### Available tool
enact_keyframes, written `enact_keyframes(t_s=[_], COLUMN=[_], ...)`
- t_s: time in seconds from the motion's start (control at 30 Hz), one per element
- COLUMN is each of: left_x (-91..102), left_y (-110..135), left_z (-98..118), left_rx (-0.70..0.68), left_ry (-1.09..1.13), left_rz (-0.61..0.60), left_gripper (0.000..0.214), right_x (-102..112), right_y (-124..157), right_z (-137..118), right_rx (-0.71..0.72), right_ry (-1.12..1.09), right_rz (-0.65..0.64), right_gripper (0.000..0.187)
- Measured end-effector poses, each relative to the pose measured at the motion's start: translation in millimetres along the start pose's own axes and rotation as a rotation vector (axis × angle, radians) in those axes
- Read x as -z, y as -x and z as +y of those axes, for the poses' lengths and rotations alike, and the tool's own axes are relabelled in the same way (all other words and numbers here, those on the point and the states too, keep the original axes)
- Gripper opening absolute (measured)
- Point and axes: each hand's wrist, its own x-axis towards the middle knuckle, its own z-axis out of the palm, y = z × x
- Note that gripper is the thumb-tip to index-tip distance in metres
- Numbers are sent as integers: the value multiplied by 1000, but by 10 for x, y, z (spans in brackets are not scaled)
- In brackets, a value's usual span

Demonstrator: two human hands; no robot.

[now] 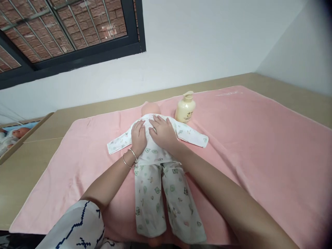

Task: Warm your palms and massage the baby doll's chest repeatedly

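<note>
Left hand: one, just left of frame centre; palm down, back uppermost, fingers extended toward the top of the frame and lying close together.
Left wrist: roughly straight, ringed by two thin bangles.
Left forearm: bare, slanting up from lower left toward centre; sleeve white with dark blue line pattern, ending near the elbow.
Right hand: one, at centre; palm down, fingers slightly spread, pointing to the upper left, thumb out toward the left hand, a narrow gap between.
Right forearm: bare, running diagonally from the lower right corner region.
</note>
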Motion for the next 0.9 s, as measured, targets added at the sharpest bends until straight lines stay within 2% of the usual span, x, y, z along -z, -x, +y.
enact_keyframes(t_s=[0.2,0.4,0.9], left_x=[-8,-3,-26], left_y=[-10,-15,-11], left_z=[11,34,-7], left_rx=[21,17,-30], left_ry=[19,37,1], left_rz=[5,-8,-4], left_gripper=[37,36,35], right_x=[61,-34,-55], right_y=[24,91,92], right_z=[-39,-75,-26], right_rx=[-1,116,119], right_ry=[-68,52,50], right_rz=[174,-37,-39], right_gripper=[49,48,45])
